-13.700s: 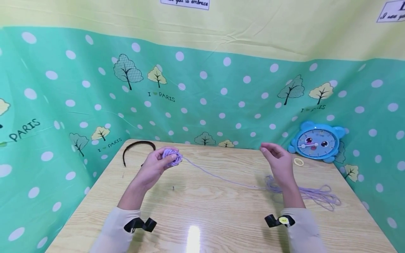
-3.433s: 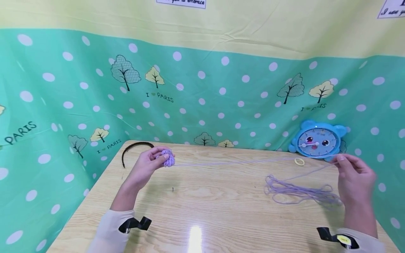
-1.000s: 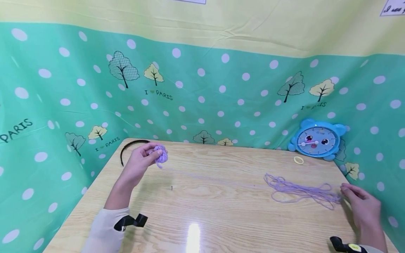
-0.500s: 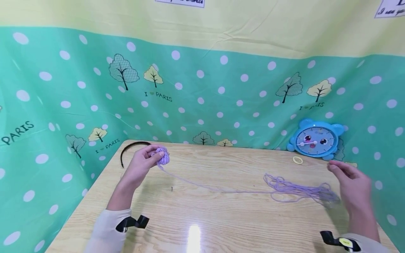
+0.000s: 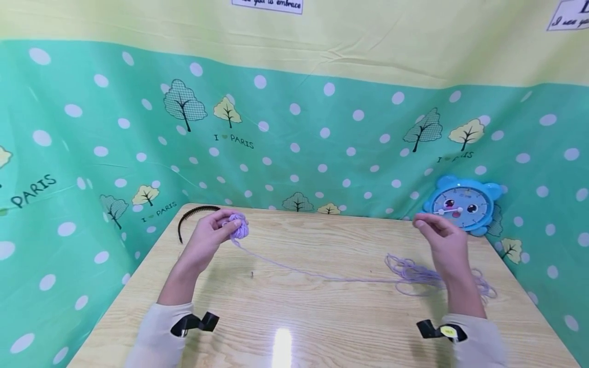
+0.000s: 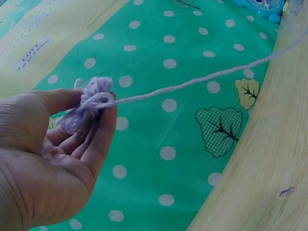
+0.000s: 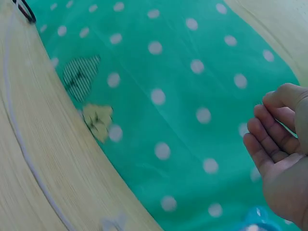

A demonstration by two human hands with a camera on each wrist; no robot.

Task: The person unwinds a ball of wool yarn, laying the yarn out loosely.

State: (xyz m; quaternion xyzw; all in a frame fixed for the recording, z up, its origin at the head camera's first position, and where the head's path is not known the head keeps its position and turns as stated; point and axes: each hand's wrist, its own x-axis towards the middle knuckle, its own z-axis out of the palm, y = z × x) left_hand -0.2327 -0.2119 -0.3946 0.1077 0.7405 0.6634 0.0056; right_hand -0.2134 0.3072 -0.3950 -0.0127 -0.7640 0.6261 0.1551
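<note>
My left hand (image 5: 202,246) pinches a small ball of lilac yarn (image 5: 240,228) between thumb and fingers, raised above the left part of the table. In the left wrist view, the wound yarn (image 6: 92,98) shows a loop at its front, and one strand (image 6: 183,84) leads away from it. That strand droops in the head view down to a loose heap of the same yarn (image 5: 409,270) on the right of the table. My right hand (image 5: 445,246) hovers over this heap, partly covering it. Its fingers are loosely bent, the thumb meets the forefinger, and no yarn shows between them.
A black toothed headband (image 5: 195,209) lies at the back left of the wooden table (image 5: 322,327). At the back right stands a blue animal-shaped clock (image 5: 465,204). A tiny dark speck (image 5: 251,275) lies left of centre. Green dotted cloth (image 5: 294,148) hangs behind.
My right hand drew a strand far right, then came back leftward without yarn, now covering the cream ring near the clock. The strand slackened. The left hand still holds the ball.
</note>
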